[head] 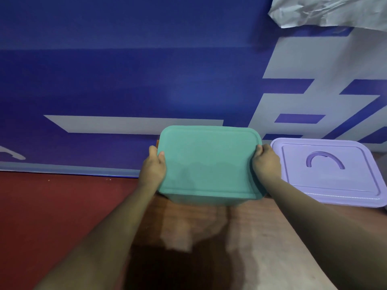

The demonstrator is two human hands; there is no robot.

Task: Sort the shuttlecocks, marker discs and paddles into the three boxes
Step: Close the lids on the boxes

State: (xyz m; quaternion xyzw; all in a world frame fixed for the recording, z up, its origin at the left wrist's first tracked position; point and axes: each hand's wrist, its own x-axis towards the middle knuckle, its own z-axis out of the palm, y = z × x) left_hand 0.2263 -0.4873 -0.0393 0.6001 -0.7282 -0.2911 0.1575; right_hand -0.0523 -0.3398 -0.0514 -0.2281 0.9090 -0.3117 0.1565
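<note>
A green box point(209, 164) with its flat lid on stands at the far edge of a wooden table point(240, 237). My left hand point(154, 166) grips the lid's left edge and my right hand point(265, 162) grips its right edge. Just to the right stands a purple box point(330, 176), closed with a lid that has an arched handle. A sliver of something orange point(157, 143) shows behind the green box's left corner. No shuttlecocks, marker discs or paddles are in sight.
A blue banner point(125, 80) with white shapes hangs right behind the table. Red floor point(52, 216) lies to the left of the table. Crumpled grey sheeting point(330, 11) hangs at the top right.
</note>
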